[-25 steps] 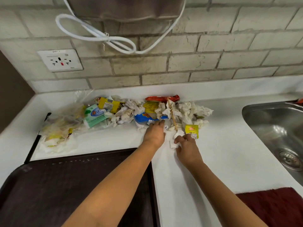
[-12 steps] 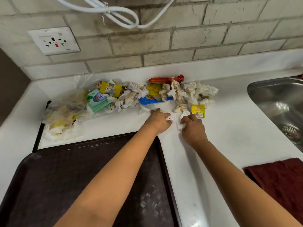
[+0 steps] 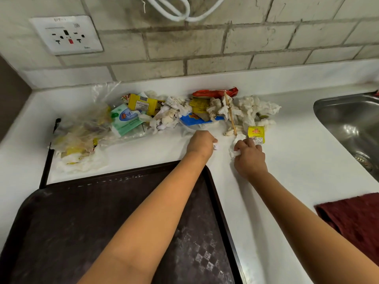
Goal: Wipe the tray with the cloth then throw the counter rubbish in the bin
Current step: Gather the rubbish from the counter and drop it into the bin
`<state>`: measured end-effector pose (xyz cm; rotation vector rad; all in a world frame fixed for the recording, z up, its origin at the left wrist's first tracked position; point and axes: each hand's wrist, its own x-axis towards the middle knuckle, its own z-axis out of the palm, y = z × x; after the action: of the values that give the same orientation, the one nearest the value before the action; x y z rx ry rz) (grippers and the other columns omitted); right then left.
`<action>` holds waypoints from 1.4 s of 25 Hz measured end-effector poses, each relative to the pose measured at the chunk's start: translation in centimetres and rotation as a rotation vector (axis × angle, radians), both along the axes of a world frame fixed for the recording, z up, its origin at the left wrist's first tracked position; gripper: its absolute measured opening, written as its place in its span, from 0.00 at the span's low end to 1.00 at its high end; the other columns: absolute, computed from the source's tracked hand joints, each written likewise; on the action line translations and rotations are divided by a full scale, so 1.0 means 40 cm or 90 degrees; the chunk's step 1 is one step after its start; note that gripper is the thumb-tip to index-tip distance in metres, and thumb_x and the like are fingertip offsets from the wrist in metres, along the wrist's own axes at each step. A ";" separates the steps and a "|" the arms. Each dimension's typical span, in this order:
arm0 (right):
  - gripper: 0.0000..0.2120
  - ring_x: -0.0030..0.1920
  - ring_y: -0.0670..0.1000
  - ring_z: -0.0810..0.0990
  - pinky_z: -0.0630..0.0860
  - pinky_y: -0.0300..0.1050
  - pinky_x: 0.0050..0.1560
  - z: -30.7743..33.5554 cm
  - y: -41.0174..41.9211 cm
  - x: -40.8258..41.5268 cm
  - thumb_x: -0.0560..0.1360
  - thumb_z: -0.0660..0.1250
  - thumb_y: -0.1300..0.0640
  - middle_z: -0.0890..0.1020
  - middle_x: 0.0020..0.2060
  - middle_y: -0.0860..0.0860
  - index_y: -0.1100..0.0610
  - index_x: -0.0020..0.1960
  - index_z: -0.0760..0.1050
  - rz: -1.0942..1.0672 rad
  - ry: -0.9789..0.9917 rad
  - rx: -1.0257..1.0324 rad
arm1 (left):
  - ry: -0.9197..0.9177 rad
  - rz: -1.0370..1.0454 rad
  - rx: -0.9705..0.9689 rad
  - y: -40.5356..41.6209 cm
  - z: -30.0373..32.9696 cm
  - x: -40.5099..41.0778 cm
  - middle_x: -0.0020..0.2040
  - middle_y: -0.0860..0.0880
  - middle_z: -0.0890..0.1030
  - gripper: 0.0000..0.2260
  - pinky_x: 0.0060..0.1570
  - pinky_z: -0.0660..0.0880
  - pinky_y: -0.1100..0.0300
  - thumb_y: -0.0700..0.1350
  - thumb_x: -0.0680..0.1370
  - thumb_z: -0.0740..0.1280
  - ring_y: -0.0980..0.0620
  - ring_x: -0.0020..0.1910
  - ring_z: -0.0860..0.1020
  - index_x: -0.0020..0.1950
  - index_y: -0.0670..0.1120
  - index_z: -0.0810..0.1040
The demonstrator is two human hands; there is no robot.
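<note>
Our left hand [image 3: 202, 143] curls on a paper scrap [image 3: 215, 146], right hand [image 3: 249, 158] pinches tissue [image 3: 235, 147]; rubbish [image 3: 184, 113] at twelve o'clock, tray [image 3: 61, 212] seven, cloth [image 3: 352, 218] four, sink [image 3: 348, 124] two

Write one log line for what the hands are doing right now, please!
stage: gathering rubbish | left hand: grips small white scrap | right hand: grips crumpled tissue | tray: bare | red cloth: on counter
</note>
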<state>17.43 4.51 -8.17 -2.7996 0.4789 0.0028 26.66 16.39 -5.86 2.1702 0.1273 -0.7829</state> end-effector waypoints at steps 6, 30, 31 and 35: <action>0.12 0.53 0.64 0.72 0.65 0.44 0.50 -0.001 -0.020 -0.001 0.71 0.60 0.70 0.73 0.56 0.60 0.63 0.51 0.76 0.033 -0.047 0.106 | -0.232 -0.021 -0.062 0.051 0.005 -0.037 0.66 0.43 0.75 0.15 0.55 0.63 0.74 0.31 0.77 0.61 0.48 0.65 0.73 0.63 0.38 0.76; 0.23 0.46 0.57 0.77 0.73 0.46 0.47 0.206 -0.186 -0.373 0.67 0.60 0.73 0.74 0.45 0.47 0.44 0.35 0.72 0.002 -0.347 0.507 | 0.043 0.337 -0.775 -0.132 0.247 -0.539 0.45 0.45 0.78 0.12 0.35 0.79 0.64 0.30 0.77 0.54 0.50 0.43 0.77 0.49 0.42 0.74; 0.22 0.46 0.57 0.77 0.72 0.46 0.46 0.207 -0.190 -0.394 0.67 0.60 0.72 0.74 0.45 0.47 0.44 0.36 0.72 0.004 -0.349 0.525 | 0.038 0.350 -0.773 -0.138 0.247 -0.565 0.45 0.45 0.78 0.12 0.35 0.79 0.65 0.30 0.77 0.54 0.51 0.43 0.77 0.48 0.42 0.74; 0.14 0.45 0.56 0.77 0.72 0.45 0.45 0.185 -0.204 -0.495 0.65 0.60 0.64 0.77 0.48 0.53 0.43 0.36 0.70 0.021 -0.337 0.602 | -0.037 0.477 -0.770 -0.159 0.245 -0.691 0.43 0.45 0.76 0.11 0.40 0.78 0.62 0.30 0.76 0.54 0.51 0.41 0.75 0.42 0.40 0.73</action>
<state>-2.37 -3.64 -0.77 -1.7795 0.2069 -0.3860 -0.98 10.03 3.94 0.8670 0.3129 -0.2093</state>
